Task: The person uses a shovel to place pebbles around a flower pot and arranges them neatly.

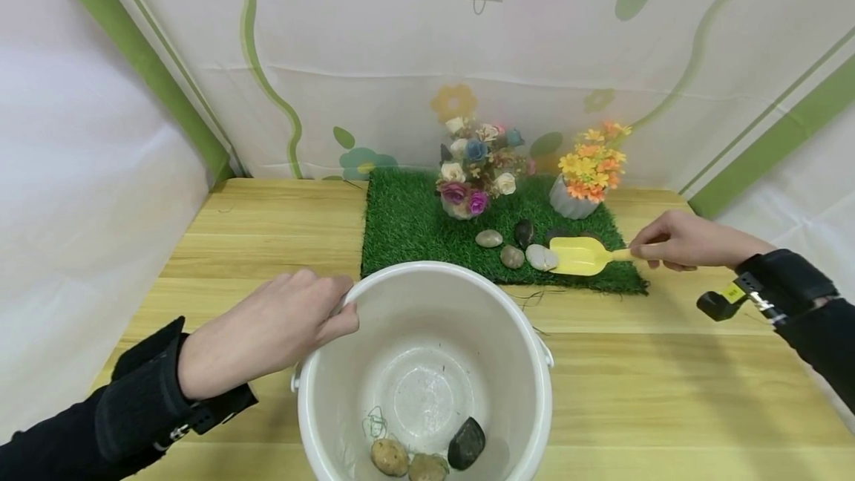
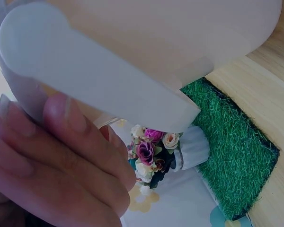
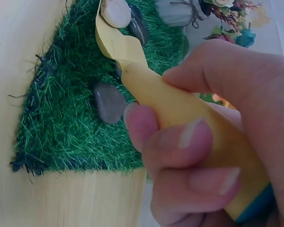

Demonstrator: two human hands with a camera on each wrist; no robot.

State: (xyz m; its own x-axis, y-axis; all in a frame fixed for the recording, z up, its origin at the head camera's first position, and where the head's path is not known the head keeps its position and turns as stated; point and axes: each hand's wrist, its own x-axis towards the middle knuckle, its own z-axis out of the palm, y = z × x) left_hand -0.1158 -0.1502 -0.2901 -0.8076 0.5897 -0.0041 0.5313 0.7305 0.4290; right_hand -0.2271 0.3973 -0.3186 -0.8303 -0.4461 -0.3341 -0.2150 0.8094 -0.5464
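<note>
My left hand (image 1: 280, 325) grips the rim of a white bucket (image 1: 401, 310), thumb inside and fingers outside; its fingers show against the outer wall in the left wrist view. At the bucket's bottom lie two tan stones (image 1: 390, 457) and a black stone (image 1: 467, 443). My right hand (image 1: 695, 238) holds a yellow toy shovel (image 1: 578, 255) by its handle, fingers curled round it. The shovel's front edge meets a white stone (image 1: 542, 257) on the grass mat. Close by are a brown stone (image 1: 512, 257), a beige stone (image 1: 489, 238) and a black stone (image 1: 524, 232).
A green artificial grass mat (image 1: 401, 221) lies at the back of the wooden table (image 1: 280, 236). On it stand a pot of mixed flowers (image 1: 476, 162) and a white pot with orange and yellow flowers (image 1: 573, 199). A grey stone (image 3: 109, 102) lies beside the shovel. A printed curtain (image 1: 401, 36) hangs behind.
</note>
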